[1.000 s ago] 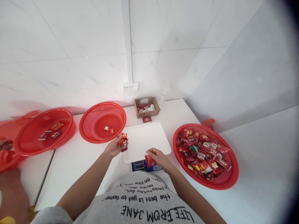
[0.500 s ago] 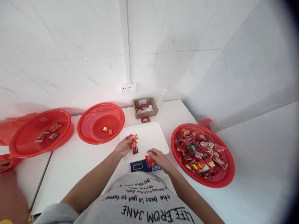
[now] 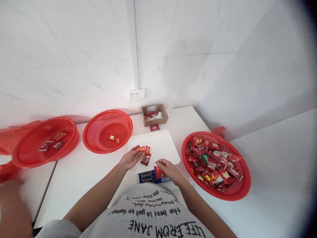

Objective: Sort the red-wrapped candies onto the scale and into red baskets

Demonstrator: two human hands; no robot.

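Over the left part of a white tray point(image 3: 160, 142), my left hand point(image 3: 130, 160) pinches small red snack packets between thumb and fingers; one red packet point(image 3: 141, 149) shows at the fingertips. Just right of it lie an orange-red packet point(image 3: 148, 150) and a dark red packet point(image 3: 146, 160) on the tray. My right hand point(image 3: 167, 168) is closed on another red packet point(image 3: 158, 172) by the tray's front right corner. Below that packet is a blue scale panel point(image 3: 146, 176), partly covered by the hand and packet.
A red basket point(image 3: 184, 155) heaped with packets stands at right. Two red baskets point(image 3: 85, 134) point(image 3: 18, 162) at left hold a few packets each. A cardboard box point(image 3: 155, 122) with packets sits near the wall, a packet point(image 3: 155, 128) before it. Another person's arm point(image 3: 11, 205) enters at lower left.
My left hand has drawn slightly left and down. The orange-red and dark red packets now show more fully, spread beside its fingertips. My right hand has barely moved. The other person's arm has shifted.
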